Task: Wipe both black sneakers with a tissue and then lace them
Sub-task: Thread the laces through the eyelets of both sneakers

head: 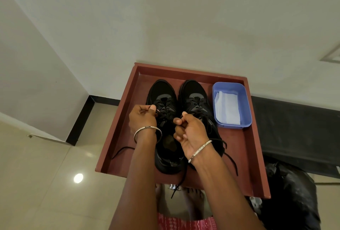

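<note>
Two black sneakers stand side by side on a red-brown tray [244,148], toes pointing away from me. My left hand [142,118] pinches a black lace at the left side of the left sneaker [161,93]. My right hand [191,133] pinches the other lace end between the two shoes, over the left sneaker's opening. The right sneaker [195,95] has its laces threaded, with loose ends trailing to the right and over the tray's near edge. A white tissue [227,108] lies in a blue plastic tub [244,101] at the tray's far right.
One loose black lace end [121,151] trails across the tray's left side. The tray stands above a beige tiled floor [46,183]; my bare feet show below its near edge. A black bag [287,193] sits at the lower right. White walls rise behind.
</note>
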`<state>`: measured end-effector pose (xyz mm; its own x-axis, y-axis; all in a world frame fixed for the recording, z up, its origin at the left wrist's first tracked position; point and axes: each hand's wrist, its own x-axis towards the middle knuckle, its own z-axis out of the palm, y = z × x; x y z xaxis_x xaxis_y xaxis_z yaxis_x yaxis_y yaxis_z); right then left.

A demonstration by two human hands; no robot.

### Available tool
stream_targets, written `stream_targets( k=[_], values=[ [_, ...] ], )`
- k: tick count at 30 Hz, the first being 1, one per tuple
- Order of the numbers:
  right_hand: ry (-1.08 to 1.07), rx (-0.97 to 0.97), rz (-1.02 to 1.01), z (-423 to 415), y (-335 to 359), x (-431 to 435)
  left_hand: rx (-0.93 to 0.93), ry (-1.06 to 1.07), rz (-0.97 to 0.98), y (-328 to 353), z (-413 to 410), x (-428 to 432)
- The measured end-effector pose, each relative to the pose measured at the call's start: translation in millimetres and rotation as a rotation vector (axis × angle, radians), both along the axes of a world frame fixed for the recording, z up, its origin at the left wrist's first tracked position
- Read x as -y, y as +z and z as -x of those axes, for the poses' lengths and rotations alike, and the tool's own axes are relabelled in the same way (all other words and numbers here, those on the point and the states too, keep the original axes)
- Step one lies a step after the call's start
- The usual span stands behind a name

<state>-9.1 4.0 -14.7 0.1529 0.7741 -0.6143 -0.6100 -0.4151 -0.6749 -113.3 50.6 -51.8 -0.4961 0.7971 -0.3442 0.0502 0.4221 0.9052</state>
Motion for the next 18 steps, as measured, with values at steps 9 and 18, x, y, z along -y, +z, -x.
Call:
stream_targets(
  k=[9,18],
  values=[
    [0.112,0.142,0.019,-1.5,0.3,3.7,-0.199,-0.047,-0.020,-0.9,-8.3,-2.0],
    [0.333,1.002,-0.254,-23.5,-6.8,17.4,-0.130,-0.370,0.055,-0.4,16.6,-6.6]
  ],
)
